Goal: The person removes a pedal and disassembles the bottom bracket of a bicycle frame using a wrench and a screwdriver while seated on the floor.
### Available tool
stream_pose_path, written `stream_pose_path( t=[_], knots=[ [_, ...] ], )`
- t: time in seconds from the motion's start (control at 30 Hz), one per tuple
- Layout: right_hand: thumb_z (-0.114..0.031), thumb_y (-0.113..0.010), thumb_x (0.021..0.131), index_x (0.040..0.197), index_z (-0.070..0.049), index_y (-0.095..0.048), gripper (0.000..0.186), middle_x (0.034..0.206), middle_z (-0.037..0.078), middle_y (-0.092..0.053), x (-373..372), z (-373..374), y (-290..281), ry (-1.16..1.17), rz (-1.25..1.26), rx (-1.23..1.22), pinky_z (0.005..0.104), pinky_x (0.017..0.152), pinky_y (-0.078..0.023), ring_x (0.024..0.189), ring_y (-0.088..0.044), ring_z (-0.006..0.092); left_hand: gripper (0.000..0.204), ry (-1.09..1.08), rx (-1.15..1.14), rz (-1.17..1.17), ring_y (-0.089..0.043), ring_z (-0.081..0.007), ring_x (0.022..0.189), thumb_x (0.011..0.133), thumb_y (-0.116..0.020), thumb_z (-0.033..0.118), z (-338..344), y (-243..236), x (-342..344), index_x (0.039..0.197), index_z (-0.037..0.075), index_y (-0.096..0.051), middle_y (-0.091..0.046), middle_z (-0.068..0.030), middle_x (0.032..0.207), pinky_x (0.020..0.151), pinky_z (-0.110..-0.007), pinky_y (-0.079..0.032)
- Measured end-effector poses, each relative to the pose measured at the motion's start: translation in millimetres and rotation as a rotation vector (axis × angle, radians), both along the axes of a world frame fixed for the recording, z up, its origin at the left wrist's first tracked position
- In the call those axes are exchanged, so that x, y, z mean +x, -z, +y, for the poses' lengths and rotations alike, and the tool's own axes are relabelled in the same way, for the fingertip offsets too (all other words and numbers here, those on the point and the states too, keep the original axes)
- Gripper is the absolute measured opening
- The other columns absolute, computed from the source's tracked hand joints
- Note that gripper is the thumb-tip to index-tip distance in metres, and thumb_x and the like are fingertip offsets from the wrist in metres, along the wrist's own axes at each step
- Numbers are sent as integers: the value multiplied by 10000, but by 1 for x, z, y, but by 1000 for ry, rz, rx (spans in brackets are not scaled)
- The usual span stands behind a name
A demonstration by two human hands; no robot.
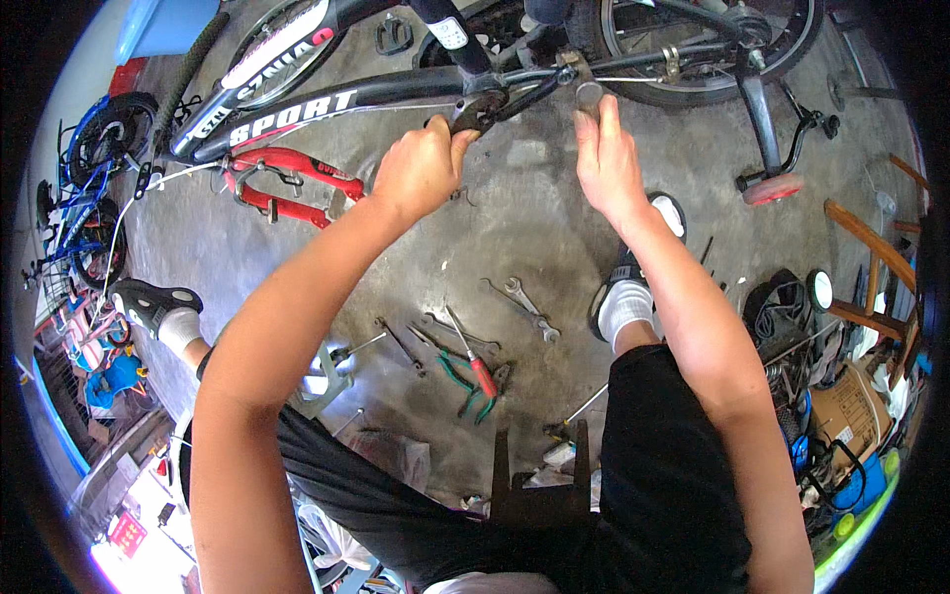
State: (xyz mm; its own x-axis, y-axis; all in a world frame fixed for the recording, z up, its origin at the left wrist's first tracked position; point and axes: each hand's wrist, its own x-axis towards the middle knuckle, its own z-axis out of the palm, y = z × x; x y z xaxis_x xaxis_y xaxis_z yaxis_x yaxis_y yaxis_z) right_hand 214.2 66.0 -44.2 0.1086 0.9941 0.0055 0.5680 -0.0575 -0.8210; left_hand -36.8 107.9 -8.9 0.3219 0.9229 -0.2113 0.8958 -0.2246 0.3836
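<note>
My left hand (411, 173) grips a dark metal tool (478, 109), seemingly a wrench, at the lower frame joint of the black bicycle frame (386, 89) lying at the top of the view. My right hand (609, 158) is closed on a silver metal tool (588, 97), seemingly another wrench, which reaches up to the frame just right of that joint. A red bicycle fork (297, 163) lies below the frame at the left. On the concrete floor (515, 238) between my legs are spanners (529, 307), a red screwdriver (482, 371) and green-handled pliers (460, 381).
A blue bicycle (84, 223) stands at the left edge. A crank arm with a red-topped pedal (772, 188) hangs at the right. Wooden pieces (866, 243), cardboard (851, 416) and clutter line the right side. My shoes are on the floor either side of the tools.
</note>
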Motion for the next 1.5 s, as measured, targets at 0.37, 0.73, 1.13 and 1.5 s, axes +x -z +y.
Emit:
stream_pose_path(
  t=[0.37,0.73,1.13,1.5],
  knots=[
    [-401,-472,1083,1229,-42,-429,390,955,331,-685,-6,7,-5,13,-38,-12,605,779,-500,928,-645,555,491,-8,-97,36,-669,-531,887,1046,-543,414,10,-8,-5,962,-64,-621,-687,-337,882,783,-580,-543],
    [-412,-466,1079,1263,-53,-411,407,895,328,-688,8,-15,8,6,-100,-61,613,736,-505,870,-663,543,482,303,-96,398,-710,-460,875,1040,-540,435,28,-62,13,945,-12,-692,-718,-280,895,786,-533,-569],
    [-416,-515,1057,1227,-29,-418,433,885,299,-697,13,-27,7,-97,-212,-130,594,714,-529,830,-675,521,195,761,-205,943,-762,-317,963,865,-658,109,44,-125,120,983,52,-801,-767,-181,1069,796,-430,-609],
    [-446,-477,1065,1295,28,-438,528,934,317,-698,16,-31,24,-127,-196,-75,586,737,-534,872,-673,525,484,-186,-99,254,-695,-478,759,1005,-602,476,-111,-62,-3,906,5,-653,-685,-279,755,670,-567,-538]
  ],
)
